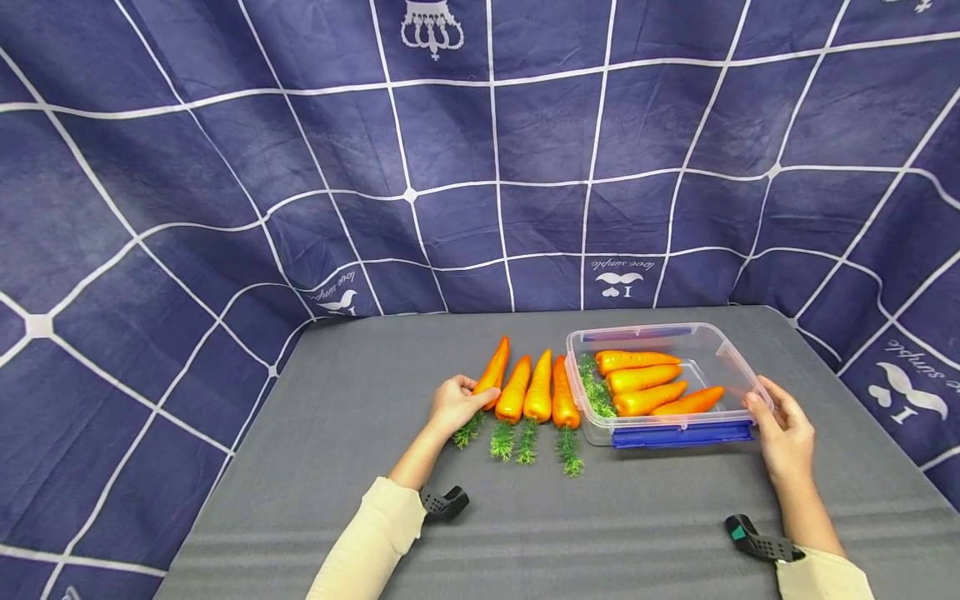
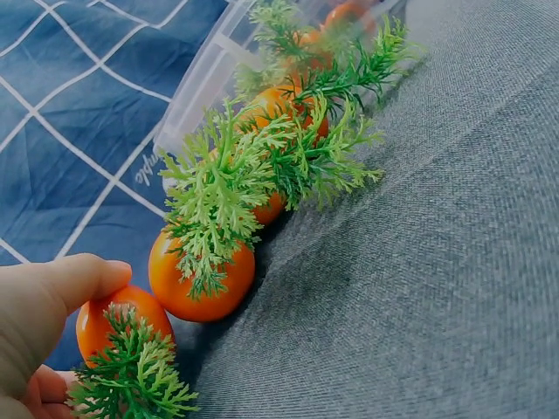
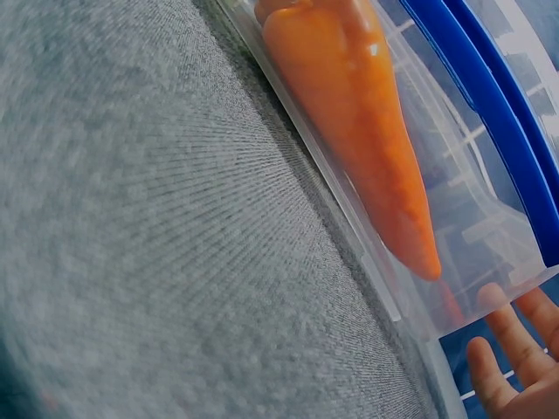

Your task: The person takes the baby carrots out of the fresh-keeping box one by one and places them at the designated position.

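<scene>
Left hand (image 1: 456, 405) pinches leftmost carrot (image 1: 492, 371), three loose carrots (image 1: 538, 392) alongside; right hand (image 1: 789, 433) grips clear box (image 1: 675, 420) by right edge, four carrots (image 1: 643, 378) inside

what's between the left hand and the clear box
Three loose carrots lie side by side there, seen in the head view, beyond the carrot that the left hand holds; the clear box follows.

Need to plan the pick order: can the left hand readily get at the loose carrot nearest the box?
Probably not as things stand: the left hand grips the leftmost carrot, and two carrots lie between it and the carrot nearest the box. Nothing seems to lie on that one, though.
</scene>
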`<action>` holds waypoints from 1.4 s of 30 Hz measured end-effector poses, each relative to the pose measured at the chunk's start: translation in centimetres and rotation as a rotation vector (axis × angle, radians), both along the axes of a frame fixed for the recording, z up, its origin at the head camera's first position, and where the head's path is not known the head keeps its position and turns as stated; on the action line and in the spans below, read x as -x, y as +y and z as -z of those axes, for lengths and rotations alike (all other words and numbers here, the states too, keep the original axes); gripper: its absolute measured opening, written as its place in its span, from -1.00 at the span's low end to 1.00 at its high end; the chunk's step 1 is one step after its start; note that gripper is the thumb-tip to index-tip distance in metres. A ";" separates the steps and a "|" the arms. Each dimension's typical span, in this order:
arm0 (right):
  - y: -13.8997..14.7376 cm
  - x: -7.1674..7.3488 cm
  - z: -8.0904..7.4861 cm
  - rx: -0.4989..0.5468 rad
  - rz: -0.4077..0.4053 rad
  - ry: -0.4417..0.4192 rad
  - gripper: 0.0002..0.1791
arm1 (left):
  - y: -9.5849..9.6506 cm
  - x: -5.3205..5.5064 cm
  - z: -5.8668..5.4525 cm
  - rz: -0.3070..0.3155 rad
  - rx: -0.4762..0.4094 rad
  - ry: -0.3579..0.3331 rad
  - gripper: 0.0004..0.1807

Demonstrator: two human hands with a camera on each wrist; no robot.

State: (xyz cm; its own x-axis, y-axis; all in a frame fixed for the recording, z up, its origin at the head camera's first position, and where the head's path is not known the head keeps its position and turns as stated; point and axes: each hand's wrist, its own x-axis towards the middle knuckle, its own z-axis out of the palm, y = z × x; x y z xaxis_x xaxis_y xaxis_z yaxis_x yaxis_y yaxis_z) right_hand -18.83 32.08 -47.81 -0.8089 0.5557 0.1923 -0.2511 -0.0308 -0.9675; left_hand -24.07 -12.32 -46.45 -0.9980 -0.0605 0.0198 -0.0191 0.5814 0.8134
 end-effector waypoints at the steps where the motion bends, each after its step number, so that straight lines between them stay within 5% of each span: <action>1: 0.0 0.0 0.0 -0.002 0.002 -0.003 -0.64 | 0.0 0.0 0.1 0.004 0.004 0.000 -0.48; 22: 0.1 -0.1 0.0 -0.006 0.004 0.008 -0.64 | -0.4 -0.3 -0.5 0.017 0.081 -0.082 -0.47; 32: 0.0 0.0 -0.1 -0.008 0.006 0.018 -0.64 | -0.3 -0.1 -2.0 0.019 0.199 -0.023 -0.45; 42: -0.1 0.1 0.0 0.006 -0.004 0.014 -0.64 | 1.4 0.7 -4.1 0.024 0.190 0.038 -0.48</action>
State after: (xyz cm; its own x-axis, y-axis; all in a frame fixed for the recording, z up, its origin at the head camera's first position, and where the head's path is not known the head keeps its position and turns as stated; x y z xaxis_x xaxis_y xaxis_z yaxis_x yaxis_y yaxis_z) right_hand -18.93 31.99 -47.80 -0.8082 0.5539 0.2000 -0.2642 -0.0375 -0.9637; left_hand -24.77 -10.87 -42.35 -0.9974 -0.0285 0.0668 0.0254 0.7245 0.6888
